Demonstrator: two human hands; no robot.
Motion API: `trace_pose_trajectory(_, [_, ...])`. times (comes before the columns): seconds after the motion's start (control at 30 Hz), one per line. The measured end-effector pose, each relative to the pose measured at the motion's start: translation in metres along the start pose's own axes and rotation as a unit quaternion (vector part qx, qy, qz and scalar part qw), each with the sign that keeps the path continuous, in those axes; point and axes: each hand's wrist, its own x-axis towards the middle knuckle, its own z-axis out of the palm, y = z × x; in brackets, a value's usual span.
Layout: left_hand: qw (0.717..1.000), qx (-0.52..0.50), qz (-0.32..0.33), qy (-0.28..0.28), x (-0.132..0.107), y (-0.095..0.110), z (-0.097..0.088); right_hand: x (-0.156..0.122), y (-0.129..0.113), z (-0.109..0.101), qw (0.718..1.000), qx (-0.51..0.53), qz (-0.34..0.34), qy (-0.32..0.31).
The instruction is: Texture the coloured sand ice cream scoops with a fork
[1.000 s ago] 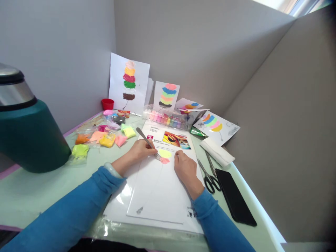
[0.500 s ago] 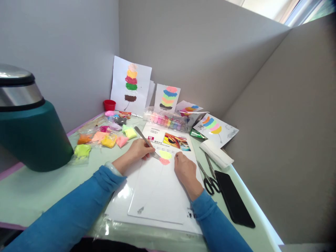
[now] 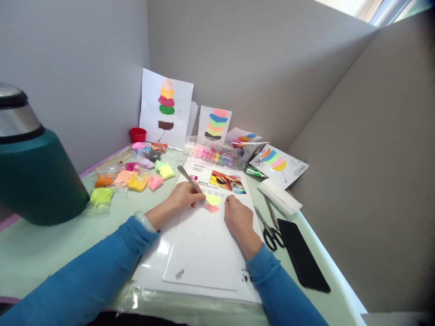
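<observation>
A metal fork [image 3: 190, 177] is pinched in my left hand [image 3: 185, 195], its tines pointing down and right onto a pink clay patch [image 3: 213, 208]. Just above that patch lies a yellow clay patch [image 3: 213, 199], on a white sheet of paper [image 3: 204, 253]. My right hand [image 3: 239, 217] rests closed at the right of the two patches, with thumb and fingers together. Whether anything sits inside its fingers is hidden.
Several bagged clay lumps [image 3: 137, 182] lie at left beside a large green bottle [image 3: 41, 176]. Layered colour pictures [image 3: 166, 108] lean at the back, behind a clear box [image 3: 214, 154]. Scissors [image 3: 272, 233], a folded tissue [image 3: 280, 197] and a black phone [image 3: 302, 256] lie right.
The fork and my left hand have shifted slightly to the right, so the fork covers more of the yellow patch. My right hand has barely moved. The view has tilted slightly.
</observation>
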Motion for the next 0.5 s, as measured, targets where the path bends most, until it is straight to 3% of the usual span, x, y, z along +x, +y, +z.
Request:
trace_pose_trajectory(0.33, [0.998,0.047,0.011,0.028,0.001,0.001,-0.006,-0.001,0.0,0.001,1.0,0.004,-0.003,0.013])
trace_pose_trajectory(0.5, [0.998,0.051,-0.014,0.037,-0.002,0.005,-0.016,-0.001,0.001,0.001,1.0,0.001,-0.002,0.013])
